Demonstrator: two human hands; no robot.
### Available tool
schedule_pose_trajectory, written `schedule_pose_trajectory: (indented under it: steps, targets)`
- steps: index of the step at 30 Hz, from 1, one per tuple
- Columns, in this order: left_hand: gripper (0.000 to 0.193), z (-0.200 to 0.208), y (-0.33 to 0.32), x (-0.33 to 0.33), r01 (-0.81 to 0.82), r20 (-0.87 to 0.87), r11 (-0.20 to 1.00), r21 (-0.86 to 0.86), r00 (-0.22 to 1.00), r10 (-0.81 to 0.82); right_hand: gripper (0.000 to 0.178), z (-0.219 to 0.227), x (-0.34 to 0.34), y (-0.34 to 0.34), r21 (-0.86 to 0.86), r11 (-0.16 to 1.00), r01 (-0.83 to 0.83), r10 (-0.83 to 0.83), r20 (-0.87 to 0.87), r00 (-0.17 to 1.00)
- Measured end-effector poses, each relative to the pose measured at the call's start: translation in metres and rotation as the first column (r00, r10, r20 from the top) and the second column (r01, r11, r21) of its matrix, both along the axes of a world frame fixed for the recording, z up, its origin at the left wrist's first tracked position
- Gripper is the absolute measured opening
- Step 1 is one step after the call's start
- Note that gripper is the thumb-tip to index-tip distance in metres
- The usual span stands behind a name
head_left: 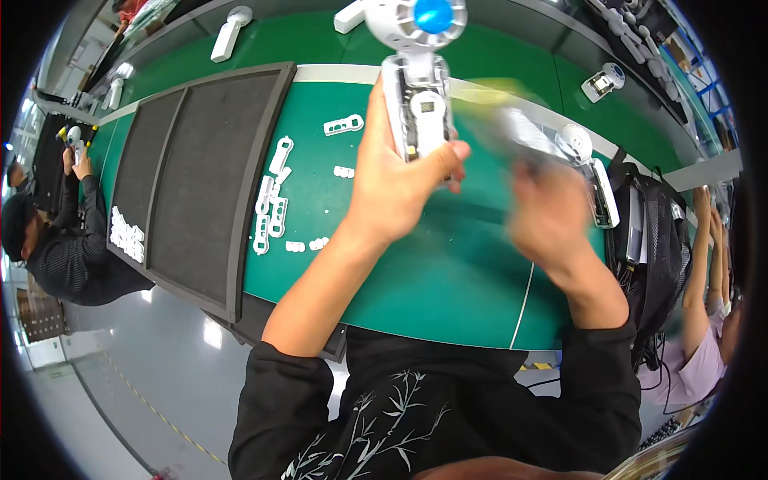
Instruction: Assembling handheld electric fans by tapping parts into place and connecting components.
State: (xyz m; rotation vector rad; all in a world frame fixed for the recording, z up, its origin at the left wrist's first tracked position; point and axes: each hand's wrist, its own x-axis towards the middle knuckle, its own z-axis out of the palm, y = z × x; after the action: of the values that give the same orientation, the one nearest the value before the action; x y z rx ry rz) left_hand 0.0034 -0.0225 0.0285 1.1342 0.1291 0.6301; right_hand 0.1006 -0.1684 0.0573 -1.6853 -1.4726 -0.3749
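My left hand is wrapped round the handle of a white handheld device, its thumb across the lower front. The device stands head up; its round head has a bright blue centre, and the handle's front shows inner parts. To the right, my right hand is smeared by motion, its fingers closed round a blurred grey tool with a yellow end; its exact kind cannot be made out. Beside that hand, another white device lies at the table's right. Several white plastic handle pieces lie left of my left forearm.
A dark divided tray covers the table's left side, with small white parts in its corner. More white devices lie along the far green surface. A black bag sits at the right edge. Other people work at both sides.
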Motion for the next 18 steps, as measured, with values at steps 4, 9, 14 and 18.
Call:
schedule_pose_trajectory:
  steps: [4, 9, 14, 18]
  targets:
    - [0.069, 0.006, -0.006, 0.001, -0.019, 0.007, 0.999, 0.032, 1.000, 0.019, 0.017, 0.011, 0.003, -0.009, -0.263, 0.963, -0.053, -0.052, -0.379, 0.924]
    - [0.070, 0.003, -0.003, 0.006, 0.032, -0.059, 0.999, 0.029, 0.998, -0.030, 0.017, 0.008, 0.006, 0.000, 0.024, 0.993, -0.112, 0.111, 0.026, 0.993]
    - [0.064, 0.009, 0.000, 0.008, -0.004, -0.066, 0.991, 0.132, 0.998, 0.013, 0.018, 0.021, -0.001, -0.011, -0.140, 0.975, -0.175, 0.127, -0.296, 0.947]
    - [0.042, -0.028, 0.005, 0.013, -0.037, 0.061, 0.998, -0.056, 0.997, 0.041, 0.027, -0.008, -0.008, 0.001, -0.372, 0.921, -0.114, -0.029, -0.357, 0.934]
